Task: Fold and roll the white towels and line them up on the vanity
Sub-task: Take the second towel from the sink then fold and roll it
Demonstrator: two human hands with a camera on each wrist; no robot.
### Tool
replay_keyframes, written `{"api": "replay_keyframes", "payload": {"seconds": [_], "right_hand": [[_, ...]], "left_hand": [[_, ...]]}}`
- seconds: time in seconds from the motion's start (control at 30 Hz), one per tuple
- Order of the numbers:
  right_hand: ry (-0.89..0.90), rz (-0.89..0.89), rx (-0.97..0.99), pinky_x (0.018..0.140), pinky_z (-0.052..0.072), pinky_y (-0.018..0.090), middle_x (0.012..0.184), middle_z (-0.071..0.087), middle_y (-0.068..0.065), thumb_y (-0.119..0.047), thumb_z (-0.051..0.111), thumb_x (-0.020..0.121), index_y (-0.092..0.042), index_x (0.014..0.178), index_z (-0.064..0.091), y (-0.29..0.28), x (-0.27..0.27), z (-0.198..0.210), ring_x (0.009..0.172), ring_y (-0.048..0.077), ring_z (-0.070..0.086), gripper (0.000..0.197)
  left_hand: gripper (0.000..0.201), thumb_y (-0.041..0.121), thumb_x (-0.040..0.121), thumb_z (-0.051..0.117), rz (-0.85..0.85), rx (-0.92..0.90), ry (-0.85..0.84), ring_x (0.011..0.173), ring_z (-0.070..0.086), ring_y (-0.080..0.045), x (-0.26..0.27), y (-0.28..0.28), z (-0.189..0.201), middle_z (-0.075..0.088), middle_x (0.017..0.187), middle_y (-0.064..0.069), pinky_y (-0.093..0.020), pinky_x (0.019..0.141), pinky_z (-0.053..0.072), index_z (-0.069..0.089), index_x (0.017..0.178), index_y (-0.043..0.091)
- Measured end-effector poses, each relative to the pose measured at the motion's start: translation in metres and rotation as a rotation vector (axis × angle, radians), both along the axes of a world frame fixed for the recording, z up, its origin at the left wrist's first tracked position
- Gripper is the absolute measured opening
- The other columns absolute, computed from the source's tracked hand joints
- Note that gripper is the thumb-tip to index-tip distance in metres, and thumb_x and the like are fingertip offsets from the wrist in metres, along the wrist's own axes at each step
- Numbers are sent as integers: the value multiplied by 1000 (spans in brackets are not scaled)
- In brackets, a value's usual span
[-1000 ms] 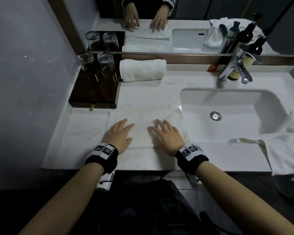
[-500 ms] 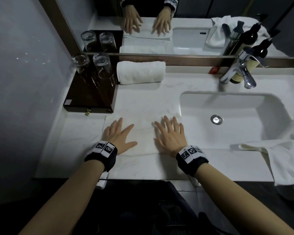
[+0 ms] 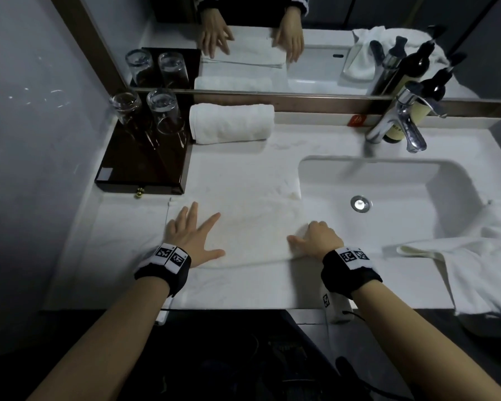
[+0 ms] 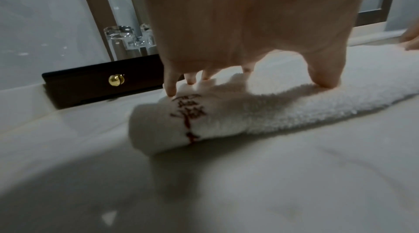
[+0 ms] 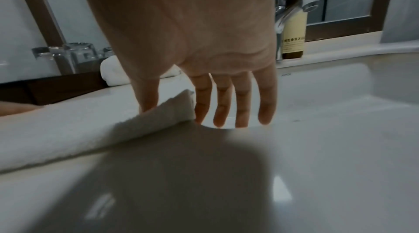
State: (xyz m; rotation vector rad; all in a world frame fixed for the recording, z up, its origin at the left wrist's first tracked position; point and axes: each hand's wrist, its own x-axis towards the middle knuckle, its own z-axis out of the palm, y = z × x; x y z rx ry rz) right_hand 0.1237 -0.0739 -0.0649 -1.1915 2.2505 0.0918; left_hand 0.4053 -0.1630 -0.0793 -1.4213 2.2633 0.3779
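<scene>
head: towel (image 3: pixel 243 227) flat | left wrist: near edge rolled, red lettering (image 4: pixel 188 116)

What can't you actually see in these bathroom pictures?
- Folded towel: the part under the left hand, head view.
- Soap bottle label: too small to read, right wrist view.
- Loose towel: cut off by the head view's right edge.

Sink (image 5: pixel 340 82) rim: "ARROW" (faint); towel (image 4: pixel 226 115) embroidery, bottle (image 5: pixel 293 39) label: unreadable.
</scene>
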Motion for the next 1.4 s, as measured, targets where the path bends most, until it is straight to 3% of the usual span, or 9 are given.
{"api": "replay_keyframes", "payload": {"seconds": [0.23, 0.47, 0.6, 0.73, 0.97, 1.07, 1.17, 1.27, 1.4], "right_hand": [[63, 65, -81, 68, 40, 32, 105, 63, 17, -27, 57, 87, -11, 92, 50, -14, -9, 14, 88, 33, 61, 18], [85, 105, -513, 80, 43, 45, 126, 45, 22, -1, 50, 87, -4, 123, 49, -61, 8, 24, 108, 42, 48, 36], [144, 276, -538, 82, 40, 45, 123, 50, 18, -13, 56, 85, -6, 120, 51, -54, 42, 23, 111, 38, 47, 36], [100, 319, -311, 99, 36, 46, 136, 39, 11, -38, 53, 87, -8, 132, 35, -37, 71, 5, 126, 30, 38, 56], [74, 371, -221, 114, 11, 56, 155, 9, 13, -47, 57, 73, -18, 145, 8, -57, 57, -10, 144, 32, 6, 92], [78, 455, -173, 113, 9, 59, 157, 3, 11, -47, 59, 71, -27, 145, 6, -80, 43, -13, 146, 31, 0, 93], [84, 623, -131, 114, 7, 57, 159, -3, 6, -46, 63, 74, -31, 147, 5, -106, 20, -14, 147, 26, -4, 94], [64, 747, -128, 116, 2, 55, 160, -1, -2, -41, 66, 74, -34, 147, 8, -127, 1, -9, 148, 20, -4, 93], [54, 705, -279, 116, 8, 54, 159, 10, -4, -42, 58, 79, -33, 147, 13, -137, -6, -5, 147, 21, 4, 82]], "left_hand": [[63, 63, 90, 29, 21, -18, -13, 142, 6, -36, 9, 5, 11, -6, 158, -12, -49, 114, 24, 0, 144, 46], [50, 53, 94, 32, 64, -14, -95, 105, 54, -32, 6, 25, 41, 49, 122, -15, -36, 76, 42, 40, 133, 23], [35, 32, 95, 42, 41, -89, -34, 107, 54, -30, -3, 17, 57, 46, 123, -12, -39, 78, 45, 44, 126, 14], [43, 15, 93, 44, -113, -103, 193, 127, 38, -25, -22, 4, 50, 35, 141, -7, -38, 101, 35, 38, 136, 17], [84, 46, 84, 59, -231, 54, 120, 146, 0, -23, -40, -28, 27, -7, 159, -1, -45, 117, 13, 8, 149, 29], [84, 57, 82, 55, -205, 59, 105, 144, 5, -28, -39, -30, 21, -3, 159, -2, -45, 115, 13, 9, 148, 34], [67, 59, 86, 46, -189, -26, 117, 134, 27, -30, -51, -33, 23, 23, 150, -9, -43, 109, 23, 22, 144, 36], [48, 43, 91, 44, -150, -150, 194, 118, 45, -28, -67, -46, 32, 47, 130, -7, -40, 97, 33, 37, 136, 28], [39, 20, 93, 45, -1, -193, 380, 120, 44, -23, -78, -71, 29, 44, 133, -4, -37, 98, 35, 41, 131, 18]]}}
